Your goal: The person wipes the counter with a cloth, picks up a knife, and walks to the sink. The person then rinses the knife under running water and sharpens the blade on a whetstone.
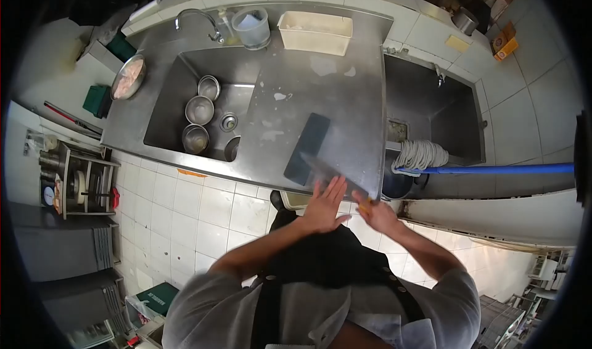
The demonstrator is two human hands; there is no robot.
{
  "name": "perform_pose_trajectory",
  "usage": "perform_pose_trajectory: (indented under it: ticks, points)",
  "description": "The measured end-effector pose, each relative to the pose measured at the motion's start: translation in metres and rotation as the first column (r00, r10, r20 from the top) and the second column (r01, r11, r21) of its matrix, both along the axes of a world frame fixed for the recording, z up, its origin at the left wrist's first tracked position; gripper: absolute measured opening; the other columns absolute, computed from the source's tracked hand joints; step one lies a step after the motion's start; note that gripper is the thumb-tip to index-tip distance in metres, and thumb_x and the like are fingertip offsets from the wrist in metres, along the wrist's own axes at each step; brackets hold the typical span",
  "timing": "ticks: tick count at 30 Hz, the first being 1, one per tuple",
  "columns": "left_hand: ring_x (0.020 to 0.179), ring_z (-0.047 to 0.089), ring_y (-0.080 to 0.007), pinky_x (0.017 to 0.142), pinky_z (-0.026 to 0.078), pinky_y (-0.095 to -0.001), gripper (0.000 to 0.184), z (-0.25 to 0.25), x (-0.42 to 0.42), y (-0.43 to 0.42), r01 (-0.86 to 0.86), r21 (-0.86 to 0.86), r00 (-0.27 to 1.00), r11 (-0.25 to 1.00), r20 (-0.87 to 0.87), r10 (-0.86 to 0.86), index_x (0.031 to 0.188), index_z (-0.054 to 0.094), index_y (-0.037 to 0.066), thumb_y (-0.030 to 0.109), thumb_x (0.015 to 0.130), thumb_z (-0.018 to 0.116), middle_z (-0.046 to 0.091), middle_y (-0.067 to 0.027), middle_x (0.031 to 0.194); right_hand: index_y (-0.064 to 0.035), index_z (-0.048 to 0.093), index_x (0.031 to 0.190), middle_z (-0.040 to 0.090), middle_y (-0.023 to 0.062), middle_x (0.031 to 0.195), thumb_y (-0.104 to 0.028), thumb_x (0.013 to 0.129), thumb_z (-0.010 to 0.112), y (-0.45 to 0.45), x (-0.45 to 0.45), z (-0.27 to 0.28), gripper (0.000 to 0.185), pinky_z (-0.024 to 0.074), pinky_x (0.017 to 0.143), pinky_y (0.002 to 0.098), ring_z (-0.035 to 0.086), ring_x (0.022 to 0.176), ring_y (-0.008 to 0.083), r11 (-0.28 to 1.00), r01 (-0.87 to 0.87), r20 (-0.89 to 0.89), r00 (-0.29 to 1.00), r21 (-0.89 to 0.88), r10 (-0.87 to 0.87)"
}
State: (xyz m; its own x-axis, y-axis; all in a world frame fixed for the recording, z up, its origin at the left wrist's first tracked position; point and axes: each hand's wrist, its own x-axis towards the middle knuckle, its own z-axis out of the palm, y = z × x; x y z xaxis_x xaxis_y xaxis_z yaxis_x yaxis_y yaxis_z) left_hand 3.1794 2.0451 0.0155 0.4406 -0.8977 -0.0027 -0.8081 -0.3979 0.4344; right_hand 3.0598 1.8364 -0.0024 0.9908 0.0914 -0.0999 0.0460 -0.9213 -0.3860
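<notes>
A knife (341,181) with a wide blade and a yellow-orange handle lies slantwise over the near end of a dark sharpening stone (310,140). My right hand (377,217) is closed around the handle. My left hand (325,209) has its fingers stretched out, with the fingertips at the blade, thumb apart; whether they press on the metal I cannot tell. The stone rests on the steel counter (345,111) near its front edge, and its far half shows uncovered.
Left of the stone, a sink (240,71) holds several metal bowls (200,110). Behind stand a cream tub (316,32) and a clear bucket (251,28). A bowl of pale pink food (128,78) sits far left. To the right, a mop (421,156) with a blue handle crosses a second basin (456,111).
</notes>
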Motion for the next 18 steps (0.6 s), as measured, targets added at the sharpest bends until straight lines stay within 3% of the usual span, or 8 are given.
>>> perform_pose_trajectory:
  ticks: [2,4,5,6,7,9,10,18]
  points:
    - [0.149,0.017,-0.0338,0.113,0.014,-0.0649,0.088,-0.001,0.000,0.020,0.002,0.018,0.993,1.000,-0.117,0.001,0.150,0.026,-0.004,0.048,0.088,0.061,0.020,-0.0207,0.160,-0.0186,0.034,0.149,0.068,0.0241,0.089,-0.021,0.091,0.061,-0.003,0.002,0.013,0.063,0.0566,0.061,0.0489,0.068,0.068,0.0397,0.979,-0.017,0.084,0.996,0.205,-0.001]
    - [0.143,0.027,-0.0387,0.109,0.021,-0.0660,0.087,-0.011,0.019,0.036,-0.414,-0.180,0.888,0.892,0.139,0.439,0.145,0.034,-0.004,0.045,0.083,0.069,0.029,-0.0225,0.155,-0.0177,0.034,0.148,0.067,0.0225,0.089,-0.017,0.091,0.059,-0.012,0.015,0.026,0.062,0.0556,0.056,0.0465,0.068,0.064,0.0360,0.947,0.010,0.124,0.991,0.320,-0.052]
    - [0.143,0.027,-0.0387,0.109,0.021,-0.0660,0.087,-0.009,0.030,0.036,-0.409,-0.182,0.889,0.894,0.143,0.436,0.145,0.034,-0.004,0.045,0.083,0.069,0.029,-0.0225,0.155,-0.0167,0.035,0.146,0.065,0.0181,0.086,-0.015,0.092,0.057,-0.020,0.023,0.037,0.059,0.0519,0.052,0.0420,0.064,0.059,0.0307,0.746,0.246,-0.163,0.969,0.619,-0.184]
    - [0.139,0.033,-0.0391,0.106,0.025,-0.0649,0.089,-0.006,0.041,0.034,-0.625,-0.144,0.769,0.767,0.058,0.637,0.142,0.037,-0.003,0.045,0.077,0.073,0.035,-0.0229,0.149,-0.0158,0.037,0.145,0.062,0.0136,0.082,-0.012,0.092,0.054,-0.025,0.028,0.044,0.056,0.0481,0.048,0.0376,0.060,0.053,0.0254,0.427,0.497,-0.463,0.866,0.756,-0.188]
    - [0.134,0.039,-0.0394,0.103,0.029,-0.0637,0.091,-0.002,0.050,0.032,-0.802,-0.086,0.595,0.591,-0.018,0.804,0.139,0.040,-0.002,0.046,0.072,0.078,0.042,-0.0232,0.143,-0.0158,0.037,0.145,0.062,0.0136,0.082,-0.012,0.092,0.054,-0.027,0.033,0.047,0.056,0.0481,0.048,0.0376,0.060,0.053,0.0254,0.431,0.493,-0.459,0.868,0.756,-0.188]
    - [0.129,0.042,-0.0381,0.101,0.032,-0.0612,0.091,-0.013,0.067,0.032,-0.772,0.020,0.634,0.635,-0.032,0.772,0.136,0.043,-0.002,0.045,0.068,0.080,0.046,-0.0223,0.137,-0.0126,0.032,0.146,0.054,0.0091,0.074,-0.012,0.094,0.054,-0.022,0.046,0.054,0.057,0.0402,0.045,0.0327,0.048,0.048,0.0175,-0.152,0.571,-0.583,0.811,0.807,-0.048]
    - [0.125,0.046,-0.0369,0.098,0.035,-0.0587,0.091,-0.021,0.075,0.033,-0.725,0.138,0.675,0.675,-0.054,0.736,0.133,0.045,-0.002,0.045,0.063,0.082,0.051,-0.0214,0.132,-0.0094,0.028,0.145,0.056,0.0116,0.075,-0.015,0.095,0.054,-0.017,0.048,0.058,0.056,0.0411,0.045,0.0348,0.049,0.047,0.0198,-0.231,0.603,-0.630,0.774,0.763,-0.058]
    - [0.128,0.045,-0.0291,0.099,0.035,-0.0535,0.086,-0.039,0.188,0.063,-0.456,0.020,0.890,0.890,0.045,0.454,0.134,0.048,0.007,0.039,0.063,0.082,0.055,-0.0129,0.129,-0.0087,0.032,0.134,0.054,0.0095,0.071,-0.026,0.100,0.052,0.004,0.055,-0.006,0.043,0.0419,0.042,0.0342,0.049,0.045,0.0192,-0.109,0.685,-0.690,0.724,0.721,-0.012]
